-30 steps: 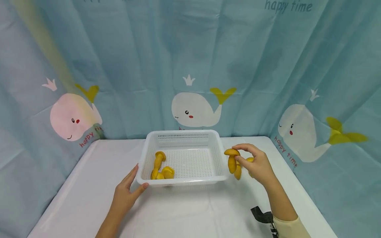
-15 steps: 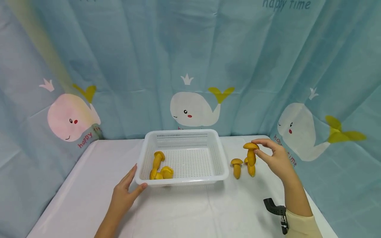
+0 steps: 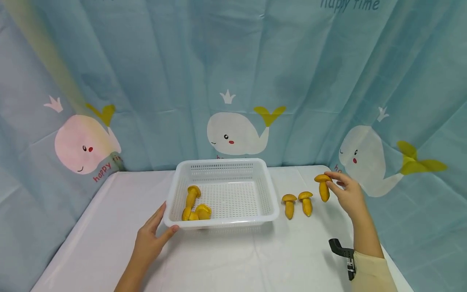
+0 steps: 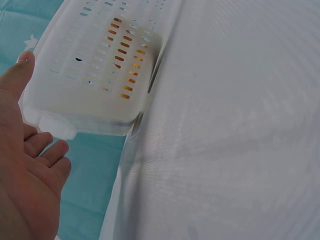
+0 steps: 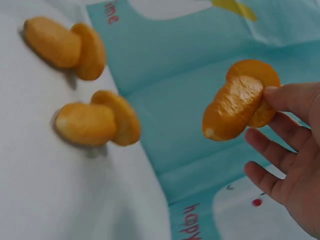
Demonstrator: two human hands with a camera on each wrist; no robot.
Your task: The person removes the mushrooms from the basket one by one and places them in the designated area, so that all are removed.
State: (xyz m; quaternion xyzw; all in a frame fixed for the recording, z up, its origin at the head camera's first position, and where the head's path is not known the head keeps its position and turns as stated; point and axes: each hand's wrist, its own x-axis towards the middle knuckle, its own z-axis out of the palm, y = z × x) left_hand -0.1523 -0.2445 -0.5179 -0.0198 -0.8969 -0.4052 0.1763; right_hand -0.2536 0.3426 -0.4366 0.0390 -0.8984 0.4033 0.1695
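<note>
A yellow toy mushroom point(image 3: 324, 189) is pinched by its cap between the thumb and fingers of my right hand point(image 3: 351, 198). Its stem points down above the right part of the table; the right wrist view shows the same mushroom point(image 5: 232, 107) clear of the cloth. Two similar mushrooms, a nearer-left one point(image 3: 289, 206) and its neighbour point(image 3: 306, 203), lie side by side to the left of this hand. My left hand point(image 3: 150, 242) rests on the front-left corner of a white plastic basket point(image 3: 222, 222), thumb and fingers spread. Several yellow mushrooms point(image 3: 192, 198) lie in the basket's left side.
A white cloth covers the table point(image 3: 222, 259). Behind it hangs a blue curtain point(image 3: 171, 81) printed with whales, also along both sides. A black wrist mount point(image 3: 343, 251) sticks out from the right sleeve point(image 3: 372, 271).
My right hand has carried the pinched mushroom rightward, away from the basket and past the two mushrooms lying on the table. My left hand has stayed at the basket's corner.
</note>
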